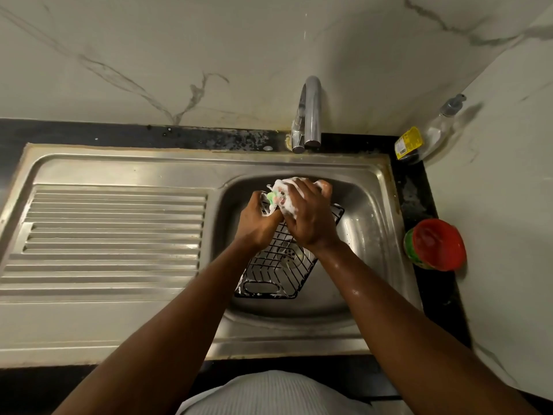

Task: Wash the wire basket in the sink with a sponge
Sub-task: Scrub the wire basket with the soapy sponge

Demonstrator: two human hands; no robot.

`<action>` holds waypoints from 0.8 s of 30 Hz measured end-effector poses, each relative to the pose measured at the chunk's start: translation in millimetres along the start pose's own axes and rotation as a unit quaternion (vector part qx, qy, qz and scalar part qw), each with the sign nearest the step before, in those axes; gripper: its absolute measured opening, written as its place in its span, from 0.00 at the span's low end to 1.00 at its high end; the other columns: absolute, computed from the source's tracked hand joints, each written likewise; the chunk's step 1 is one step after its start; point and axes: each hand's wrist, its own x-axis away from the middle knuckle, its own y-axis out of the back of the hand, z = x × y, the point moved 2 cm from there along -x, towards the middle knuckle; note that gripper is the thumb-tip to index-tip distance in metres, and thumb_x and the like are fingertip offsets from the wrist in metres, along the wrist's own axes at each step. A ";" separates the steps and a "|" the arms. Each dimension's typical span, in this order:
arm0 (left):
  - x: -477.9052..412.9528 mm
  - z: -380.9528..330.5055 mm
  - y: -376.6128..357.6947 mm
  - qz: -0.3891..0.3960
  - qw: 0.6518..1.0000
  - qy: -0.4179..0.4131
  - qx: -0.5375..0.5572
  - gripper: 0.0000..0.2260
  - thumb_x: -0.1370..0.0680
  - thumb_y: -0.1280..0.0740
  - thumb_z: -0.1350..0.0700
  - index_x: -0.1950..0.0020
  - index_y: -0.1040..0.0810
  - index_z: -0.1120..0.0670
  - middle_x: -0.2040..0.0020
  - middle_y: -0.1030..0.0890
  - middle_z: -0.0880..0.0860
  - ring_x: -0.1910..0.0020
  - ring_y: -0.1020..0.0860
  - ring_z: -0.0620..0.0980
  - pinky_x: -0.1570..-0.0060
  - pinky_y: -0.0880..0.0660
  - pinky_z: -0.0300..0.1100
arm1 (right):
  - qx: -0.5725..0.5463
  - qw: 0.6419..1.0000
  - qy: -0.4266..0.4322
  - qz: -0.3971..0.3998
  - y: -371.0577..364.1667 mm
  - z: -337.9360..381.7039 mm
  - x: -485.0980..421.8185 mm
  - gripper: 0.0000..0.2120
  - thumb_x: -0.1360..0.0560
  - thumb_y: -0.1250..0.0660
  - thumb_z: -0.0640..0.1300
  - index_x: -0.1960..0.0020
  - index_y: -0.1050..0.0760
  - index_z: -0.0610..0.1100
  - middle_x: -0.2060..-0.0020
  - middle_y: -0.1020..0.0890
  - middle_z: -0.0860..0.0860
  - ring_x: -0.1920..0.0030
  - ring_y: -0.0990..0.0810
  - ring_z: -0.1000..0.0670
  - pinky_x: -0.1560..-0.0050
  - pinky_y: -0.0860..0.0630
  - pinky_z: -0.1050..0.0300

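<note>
Over the far end of the sink's basin [366,223], both hands work close together, touching at the thumbs. The left hand [258,226] has its fingers curled round the far left edge of the wire basket [278,274] and grips it. The right hand [311,220] is closed over a sponge [282,191], fingers bent down across its top, and presses it against the basket's far rim; the sponge is thick with white foam, with a patch of green showing at its left end. The single black wire basket lies inside the basin, set at an angle with its near end toward the basin's front wall and its far end raised under the hands; dabs of foam cling to its wires, and nothing lies in it. Left of the basin, the ribbed drainboard [113,232] of the same steel unit is wet. One chrome faucet [311,112] stands at the back edge, its spout over the basin. On the black counter [419,187] along the right side stand two containers: a clear pump bottle [435,130] with a yellow label in the back right corner, and, nearer, a round tub with a red lid [437,244] just beside the sink's right edge.
</note>
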 end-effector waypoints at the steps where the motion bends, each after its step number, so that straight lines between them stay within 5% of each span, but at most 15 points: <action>1: -0.7 -0.4 0.2 0.003 1.000 -0.004 -0.006 0.19 0.25 0.28 0.42 0.39 0.23 0.49 0.48 0.17 0.44 0.48 0.20 0.41 0.48 0.24 0.44 | 0.005 1.000 -0.003 -0.007 0.7 -0.5 2.0 0.20 0.20 0.42 0.51 0.35 0.26 0.40 0.41 0.18 0.42 0.39 0.22 0.42 0.38 0.34 0.42; 11: 2.0 -5.3 0.9 0.032 0.999 0.016 -0.008 0.21 0.29 0.31 0.40 0.38 0.25 0.44 0.45 0.19 0.43 0.45 0.22 0.40 0.41 0.24 0.48 | 0.023 0.999 -0.034 -0.024 -1.9 -4.9 12.1 0.21 0.19 0.42 0.50 0.33 0.24 0.39 0.40 0.19 0.42 0.36 0.23 0.42 0.41 0.33 0.43; 24: 6.6 -7.1 3.9 0.059 0.997 0.051 -0.026 0.30 0.33 0.33 0.36 0.35 0.24 0.49 0.40 0.19 0.53 0.42 0.21 0.52 0.36 0.24 0.58 | 0.066 0.997 0.023 -0.036 14.3 -16.1 20.3 0.19 0.23 0.36 0.41 0.32 0.23 0.40 0.43 0.17 0.44 0.38 0.22 0.44 0.46 0.30 0.45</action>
